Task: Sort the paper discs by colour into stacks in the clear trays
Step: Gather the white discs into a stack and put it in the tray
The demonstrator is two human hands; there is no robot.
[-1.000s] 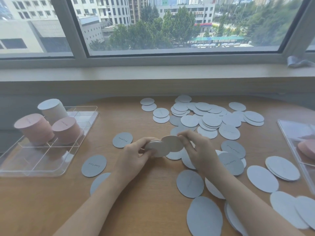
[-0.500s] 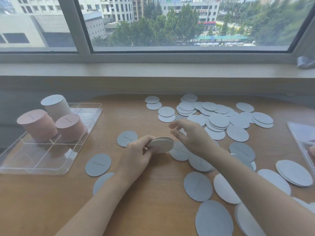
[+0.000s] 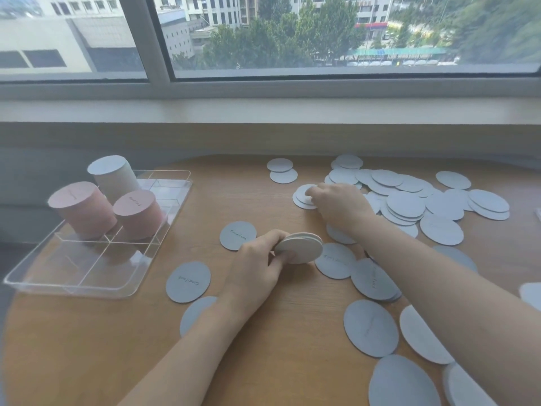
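Progress stands at a middle stage, judged from the single head view. Tray [image 3: 96,285] sits on the table [image 3: 87,361] at the left and holds three tall stacks in its far compartments: two pink stacks [image 3: 83,210] [image 3: 137,215] side by side and one pale stack [image 3: 112,175] behind them; the near compartments show no discs. A second tray is barely visible at the right edge and its contents cannot be read. Left hand [image 3: 257,265] grips a small stack [image 3: 300,247] of pale discs, thumb under and fingers curled round its near edge, held just above the table near the centre. Right hand [image 3: 336,205] reaches to the far side and rests on a loose pair of discs [image 3: 303,196], fingers bent down onto the top one; whether it has pinched that disc or merely presses it I cannot tell. Loose discs [image 3: 409,206] remain in quantity: a dense overlapping pile at the far right, two apart at the back [image 3: 281,169], several darker blue-grey ones with lettering near the left hand [image 3: 237,235] [image 3: 188,281], and more in the near right foreground [image 3: 370,326]. In my judgement the pink sorting appears largely done, as no pink disc lies loose in view, while most of the grey and blue discs are yet to be gathered, stacked and placed.
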